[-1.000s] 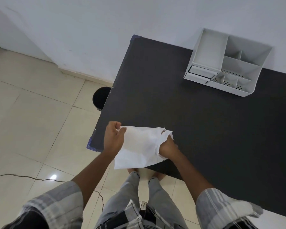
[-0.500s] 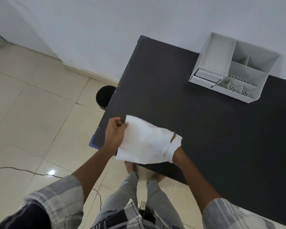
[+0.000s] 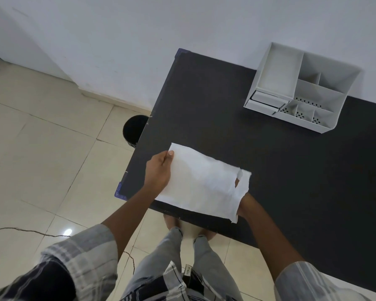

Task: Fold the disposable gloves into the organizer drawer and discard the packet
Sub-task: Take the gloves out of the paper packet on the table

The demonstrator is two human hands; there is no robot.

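A flat white packet point(image 3: 202, 183) lies spread over the near left part of the black table point(image 3: 291, 170). My left hand point(image 3: 159, 172) pinches the packet's left edge, thumb on top. My right hand point(image 3: 244, 203) is pushed inside the packet's torn right end, so only its wrist shows and its fingers are hidden. No gloves are visible. The white organizer point(image 3: 302, 88) stands at the table's far right against the wall, its small drawer point(image 3: 263, 101) at the lower left pulled out a little.
A black round bin point(image 3: 131, 131) stands on the tiled floor beside the table's left edge. My legs and feet are below the table's near edge. A white wall runs behind the table.
The packet has come down from a bunched hold to lie flatter and wider over the table. My right hand has gone deeper into its right end.
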